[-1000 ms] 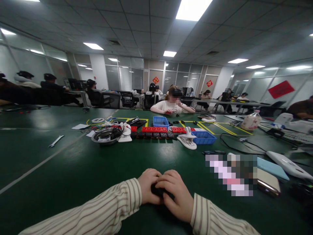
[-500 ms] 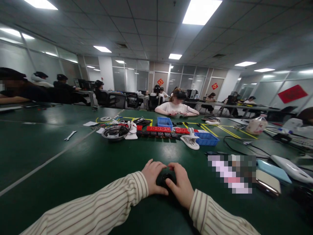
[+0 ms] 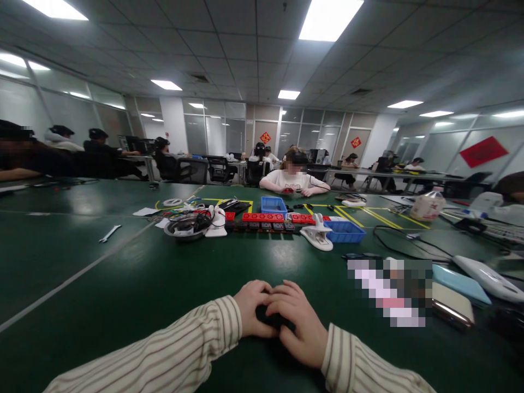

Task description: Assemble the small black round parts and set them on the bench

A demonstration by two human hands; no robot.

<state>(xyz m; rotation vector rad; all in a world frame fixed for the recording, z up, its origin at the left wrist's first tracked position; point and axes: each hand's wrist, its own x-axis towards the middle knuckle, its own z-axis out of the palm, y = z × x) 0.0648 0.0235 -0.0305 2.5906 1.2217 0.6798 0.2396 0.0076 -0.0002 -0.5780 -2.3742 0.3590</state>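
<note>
A small dark object [image 3: 273, 316] sits low over the green table [image 3: 196, 273], between my two hands. Its kind is hard to make out because my fingers cover most of it. My left hand [image 3: 251, 311] curls round its left side, thumb along the near edge. From the right, my right hand [image 3: 301, 322] reaches over the top, its fingers bent across the object and meeting the fingers of my left hand. Both hands are closed on it.
Beyond my hands stand a row of red and black socket blocks [image 3: 266, 222], a white clamp stand [image 3: 318, 234], blue bins [image 3: 346, 231] and a bowl of cables [image 3: 184, 228]. A wrench [image 3: 109, 233] lies left; phones [image 3: 452, 303] lie right. A person [image 3: 292, 177] sits opposite.
My right hand has shifted its grip: its fingers now lie across the top of the dark object, where its thumb was on a round black part before. My left hand stays round it.
</note>
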